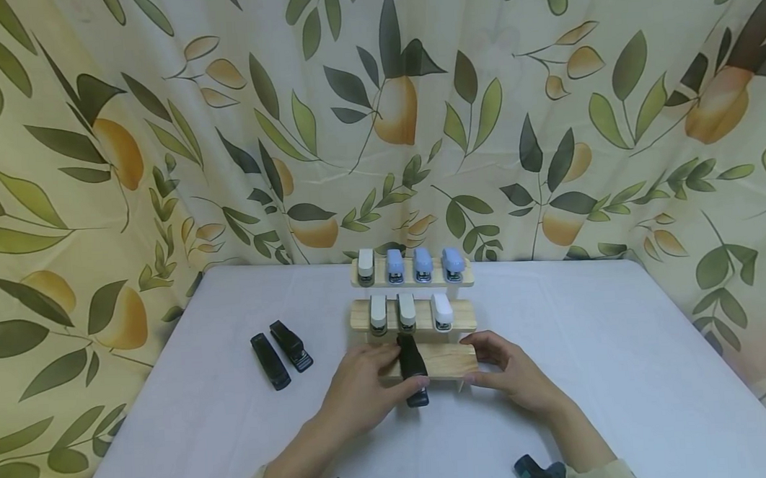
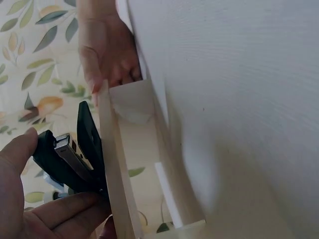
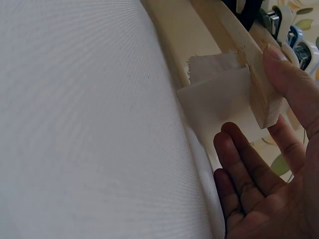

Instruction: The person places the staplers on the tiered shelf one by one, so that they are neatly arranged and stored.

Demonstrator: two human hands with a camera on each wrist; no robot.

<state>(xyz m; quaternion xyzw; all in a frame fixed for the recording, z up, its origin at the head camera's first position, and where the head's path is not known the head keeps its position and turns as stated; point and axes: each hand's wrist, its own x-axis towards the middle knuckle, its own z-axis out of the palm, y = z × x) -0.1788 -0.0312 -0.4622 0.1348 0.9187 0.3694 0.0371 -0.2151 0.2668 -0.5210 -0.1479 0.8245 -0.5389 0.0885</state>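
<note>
A black stapler (image 1: 413, 367) lies at the left part of the lowest step of a three-step wooden stand (image 1: 453, 360), its near end jutting over the front edge. My left hand (image 1: 363, 386) holds this stapler between thumb and fingers. In the left wrist view, the stapler (image 2: 59, 164) shows its arms spread apart and a metal part between them. My right hand (image 1: 519, 378) grips the right end of the lowest step. Its thumb presses the front of the board (image 3: 256, 94) in the right wrist view, one finger is behind, and the other fingers hang below.
Two more black staplers (image 1: 283, 352) lie on the white-covered table (image 1: 204, 421) left of the stand. The middle step carries three pale staplers (image 1: 406, 312); the top step has one pale and three blue staplers (image 1: 423, 264). A patterned curtain (image 1: 377, 124) hangs behind the table.
</note>
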